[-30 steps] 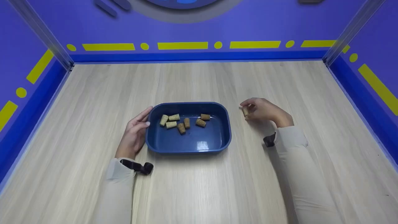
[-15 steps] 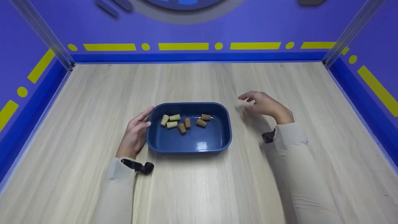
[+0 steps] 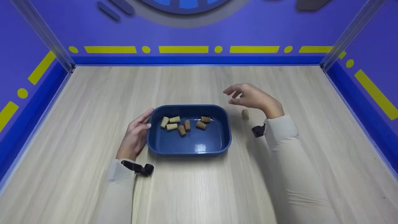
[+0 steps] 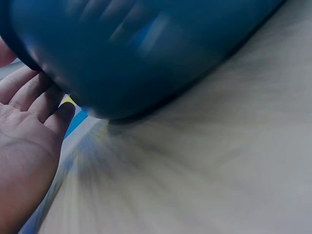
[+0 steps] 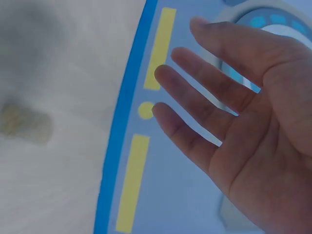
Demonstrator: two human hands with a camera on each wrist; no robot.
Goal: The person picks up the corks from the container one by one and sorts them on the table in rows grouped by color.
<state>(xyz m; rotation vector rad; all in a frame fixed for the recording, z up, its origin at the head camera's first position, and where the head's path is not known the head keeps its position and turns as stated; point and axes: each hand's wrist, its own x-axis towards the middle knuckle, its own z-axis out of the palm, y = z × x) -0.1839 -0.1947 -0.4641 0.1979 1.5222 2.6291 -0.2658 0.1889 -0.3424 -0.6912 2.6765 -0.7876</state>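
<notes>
Tabletop: pale wood grain, and here's the action!
Blue bin: sitting centrally between left and right edges.
Left hand: straight fingers against the bin's wall, left-edge side, grip slightly apart!
Right hand: aloft, beyond the bin's right end, towards the far edge; grip apart!
Corks: seven inside the bin, three pale, four browner.
Lone cork: on the tabletop, right-edge side of the bin!

— "You're wearing long, pale beige sleeves, and the right one is showing creases."
— "You're also wearing a black device at each cuff, the left ending in a rounded knob."
</notes>
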